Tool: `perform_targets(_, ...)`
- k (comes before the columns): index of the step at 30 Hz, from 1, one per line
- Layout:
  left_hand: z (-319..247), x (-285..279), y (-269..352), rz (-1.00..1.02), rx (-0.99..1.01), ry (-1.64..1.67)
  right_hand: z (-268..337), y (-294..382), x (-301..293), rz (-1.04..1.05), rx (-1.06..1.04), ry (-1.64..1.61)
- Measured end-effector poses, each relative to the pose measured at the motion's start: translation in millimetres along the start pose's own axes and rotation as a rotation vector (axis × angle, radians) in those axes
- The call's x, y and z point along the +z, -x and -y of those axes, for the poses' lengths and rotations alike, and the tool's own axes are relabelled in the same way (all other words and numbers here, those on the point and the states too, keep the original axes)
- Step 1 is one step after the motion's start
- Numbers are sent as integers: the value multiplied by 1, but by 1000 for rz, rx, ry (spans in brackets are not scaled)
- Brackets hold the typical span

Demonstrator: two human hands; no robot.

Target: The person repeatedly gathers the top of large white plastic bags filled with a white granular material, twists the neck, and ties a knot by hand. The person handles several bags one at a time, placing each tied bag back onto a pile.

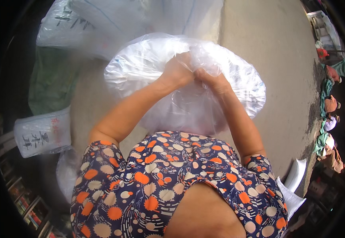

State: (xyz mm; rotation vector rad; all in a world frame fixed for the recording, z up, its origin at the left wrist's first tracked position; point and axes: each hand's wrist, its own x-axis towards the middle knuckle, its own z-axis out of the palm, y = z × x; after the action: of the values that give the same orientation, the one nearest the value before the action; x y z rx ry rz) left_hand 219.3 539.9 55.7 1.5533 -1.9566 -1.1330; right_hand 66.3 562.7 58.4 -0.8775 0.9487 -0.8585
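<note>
A large transparent plastic bag (157, 44) stands directly before me, bulging with white, shiny contents that I cannot identify through the film. My left hand (178, 70) is closed around the bag's gathered neck. Right beside it, my right hand (212, 79) grips the same bunched film, and the two hands nearly touch. Loose, crumpled film spills over the top of both hands. Lower film hangs between my forearms and reaches close to my patterned shirt (154, 178). Some fingertips are hidden by the plastic and by the hands themselves.
White woven sacks (148, 17) with handwriting are piled ahead and to the left, above a green sack (51, 80). Another marked white sack (42, 132) lies at left. Several people (331, 104) are along the far right edge of the concrete floor (267, 44).
</note>
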Motion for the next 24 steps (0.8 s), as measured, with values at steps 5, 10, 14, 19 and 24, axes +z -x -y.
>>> perform_targets(5, 10, -7, 2, 151, 64, 114, 2, 9, 11, -155, -160, -26)
perform_targets(10, -10, -62, 7, 559, 197, -171, -10, 9, -3, -214, -147, -97)
perform_targets(14, -12, -59, 7, 492, 268, -39, -1, 16, 8, -258, -176, -190)
perform_targets(19, -19, -48, 13, 500, 316, 933, -3, 2, -7, -118, -139, -153)
perform_targets(24, -2, -24, 2, 529, -223, 997, 20, 35, 29, -168, -97, 252)
